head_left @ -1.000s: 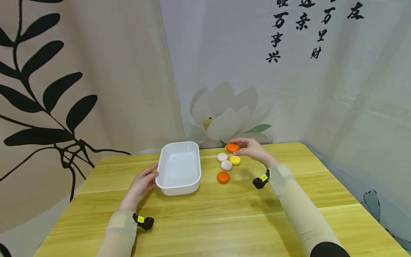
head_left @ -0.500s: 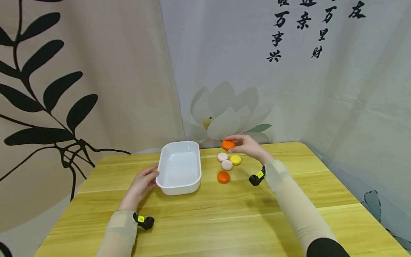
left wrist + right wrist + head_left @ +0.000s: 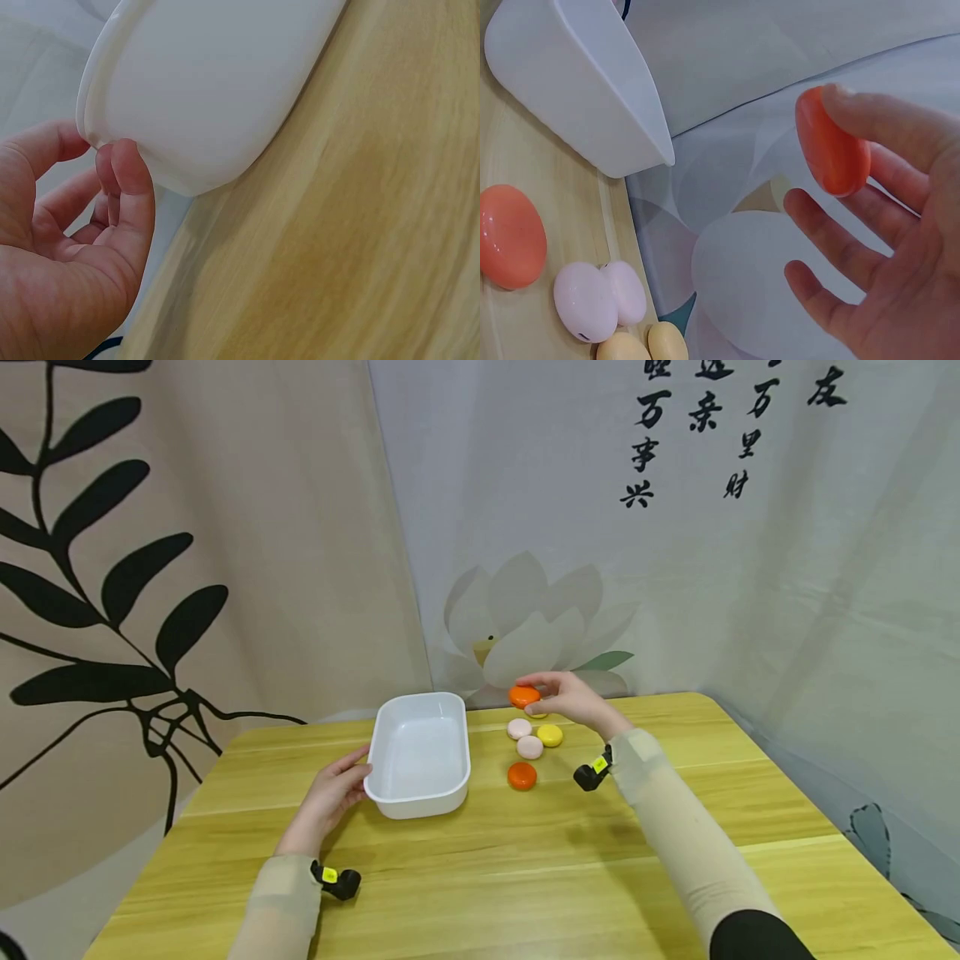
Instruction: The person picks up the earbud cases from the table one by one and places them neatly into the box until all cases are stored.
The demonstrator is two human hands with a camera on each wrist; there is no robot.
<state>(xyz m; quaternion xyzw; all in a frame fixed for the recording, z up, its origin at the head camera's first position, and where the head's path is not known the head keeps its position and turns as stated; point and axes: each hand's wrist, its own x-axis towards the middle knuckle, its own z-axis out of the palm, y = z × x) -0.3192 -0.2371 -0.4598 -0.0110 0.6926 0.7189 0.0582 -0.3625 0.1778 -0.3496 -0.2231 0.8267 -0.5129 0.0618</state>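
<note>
My right hand (image 3: pixel 576 700) pinches a glossy orange pebble-shaped piece (image 3: pixel 524 697) between thumb and fingers, up off the table at the back. In the right wrist view this orange piece (image 3: pixel 832 142) stands on edge, with two fingers spread away below it. A yellow piece (image 3: pixel 537 713) shows partly beneath that hand. At the left, my left hand (image 3: pixel 333 793) holds a white rectangular dish (image 3: pixel 420 808) by its near-left rim. Thumb and fingertips meet at the rim of the dish (image 3: pixel 202 90) in the left wrist view. The dish's visible inside is bare.
Right of the dish, two pale pink pieces (image 3: pixel 529 747), another yellow piece (image 3: pixel 550 736) and a second orange piece (image 3: pixel 522 776) lie on the wooden table (image 3: pixel 465 885). A printed cloth (image 3: pixel 525 527) hangs right behind the table's back edge.
My right hand has lifted the orange piece and carried it a little to the left, off the yellow piece behind it. The left hand and the dish stay where they were.
</note>
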